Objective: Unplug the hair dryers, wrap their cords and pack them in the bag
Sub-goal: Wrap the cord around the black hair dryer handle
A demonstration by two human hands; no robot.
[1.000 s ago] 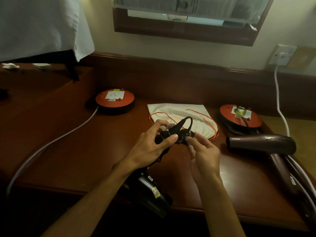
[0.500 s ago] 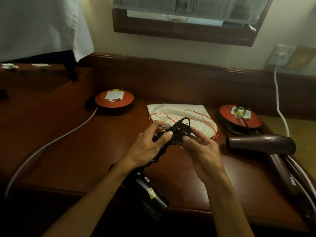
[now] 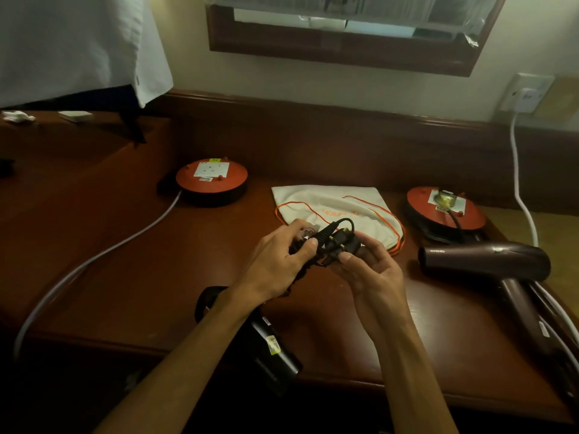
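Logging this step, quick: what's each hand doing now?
Left hand: grips the wrapped black cord.
Right hand: pinches the black plug.

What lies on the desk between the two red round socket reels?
In the head view, the white drawstring bag lies flat between the left reel and the right reel, apart from both.

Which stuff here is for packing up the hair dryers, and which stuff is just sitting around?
For the job:
black hair dryer
its cord and plug, held by both hands
maroon hair dryer
white bag

Just lying about:
empty red socket reel
white cloth
mirror frame
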